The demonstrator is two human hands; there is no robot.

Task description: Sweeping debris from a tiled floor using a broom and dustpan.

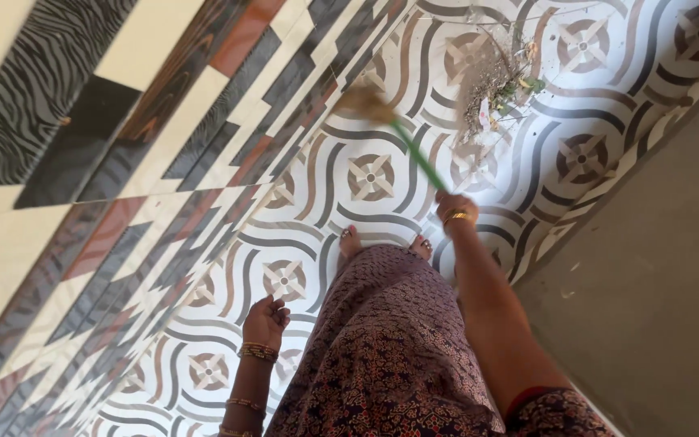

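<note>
Right hand point(455, 209) grips a green-handled broom point(404, 139), its blurred bristle head over the patterned floor point(608, 146) just beside a pile of dust and scraps point(497, 89). Left hand point(266, 319) hangs loosely curled, holding nothing.

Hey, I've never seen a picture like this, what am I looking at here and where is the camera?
There is one picture, taken by a camera worn on a person's head and tilted down, so you see their own body from above. The right hand grips a broom with a green handle; its blurred straw head sits near a small pile of dust and litter. The left hand, wearing bangles, hangs loosely curled at the side and holds nothing. Below are a patterned dress and two bare feet on a tiled floor with swirl patterns. A plain grey wall runs along the right, and striped tiles cover the surface on the left.
</note>
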